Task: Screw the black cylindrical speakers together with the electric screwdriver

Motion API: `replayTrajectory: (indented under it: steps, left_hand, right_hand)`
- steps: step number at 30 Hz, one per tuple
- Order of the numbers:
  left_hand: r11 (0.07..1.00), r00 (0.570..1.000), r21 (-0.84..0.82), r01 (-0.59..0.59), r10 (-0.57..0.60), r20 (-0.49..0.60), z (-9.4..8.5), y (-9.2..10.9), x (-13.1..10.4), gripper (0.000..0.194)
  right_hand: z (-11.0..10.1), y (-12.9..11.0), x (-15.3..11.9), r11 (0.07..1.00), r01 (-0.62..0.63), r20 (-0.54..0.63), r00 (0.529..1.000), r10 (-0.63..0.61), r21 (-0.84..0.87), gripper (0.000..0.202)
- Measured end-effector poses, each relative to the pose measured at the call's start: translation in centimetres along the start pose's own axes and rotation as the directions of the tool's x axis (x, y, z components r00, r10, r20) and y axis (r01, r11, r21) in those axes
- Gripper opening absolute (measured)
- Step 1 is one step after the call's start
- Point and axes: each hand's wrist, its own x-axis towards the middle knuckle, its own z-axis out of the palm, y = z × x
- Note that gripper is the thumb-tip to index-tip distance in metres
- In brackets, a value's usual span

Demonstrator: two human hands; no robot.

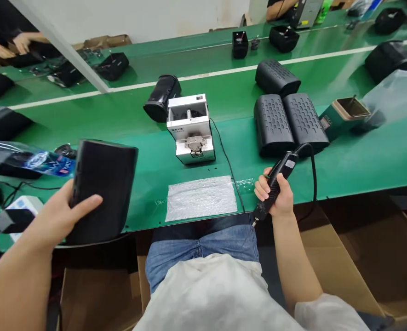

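Note:
My left hand (63,209) is closed on a black box-shaped casing (105,188), thumb across its face, at the left front edge of the green table. In my right hand (275,193) is a black electric screwdriver (282,177), its tip pointing down toward my lap and its cable looping to the right. Between the hands, a bubble-wrap sheet (201,198) lies flat near the table edge. Behind it stands a white screw-feeder machine (192,131) with a thin cable. Three black ribbed casings (275,124) are grouped beyond my right hand.
A bottle (34,158) lies at the left, above a white-and-blue box (27,207). A green container (343,117) stands right of the casings. Cardboard boxes (100,294) sit below the table. People's hands (24,42) show across a raised divider.

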Motion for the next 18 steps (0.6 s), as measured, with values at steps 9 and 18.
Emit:
replayTrajectory:
  steps: [9,18]
  left_hand:
    - [0.504,0.557,0.276,-0.819,0.814,0.166,11.1,11.8,-4.4,0.092]
    - [0.352,0.436,0.357,-0.865,0.879,0.192,15.1,11.9,-7.2,0.089]
  right_hand:
    - [1.1,-1.3,-1.6,0.994,0.084,0.033,0.996,-0.082,-0.067,0.054]
    - [5.2,-11.4,-8.1,0.912,0.357,0.007,0.932,-0.363,-0.200,0.052]
